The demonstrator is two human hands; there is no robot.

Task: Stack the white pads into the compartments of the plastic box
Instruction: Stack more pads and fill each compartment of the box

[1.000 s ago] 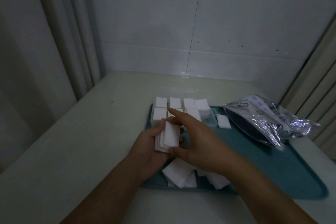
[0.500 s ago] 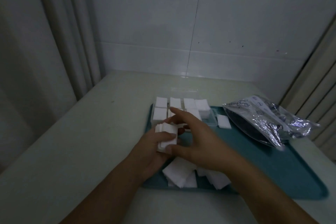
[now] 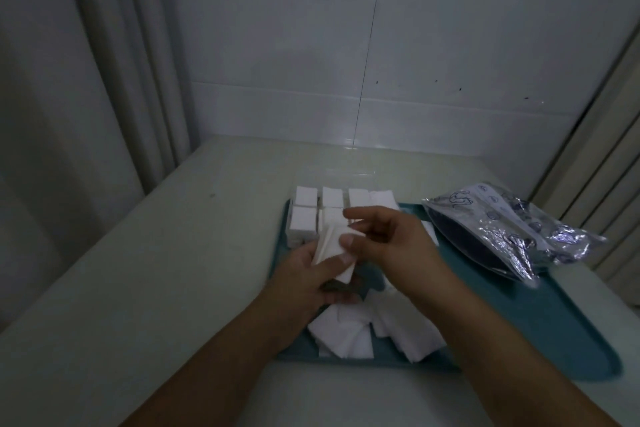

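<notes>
Stack got tipped flat, rdy for the box

Left hand gripped the pad stack, right hand pinched its top edge; plastic box compartments mostly full already.

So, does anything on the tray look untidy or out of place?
Yes. Loose white square pads lie in an uneven, overlapping heap at the near edge of the teal plastic tray, while those in the clear plastic box are stacked neatly.
</notes>
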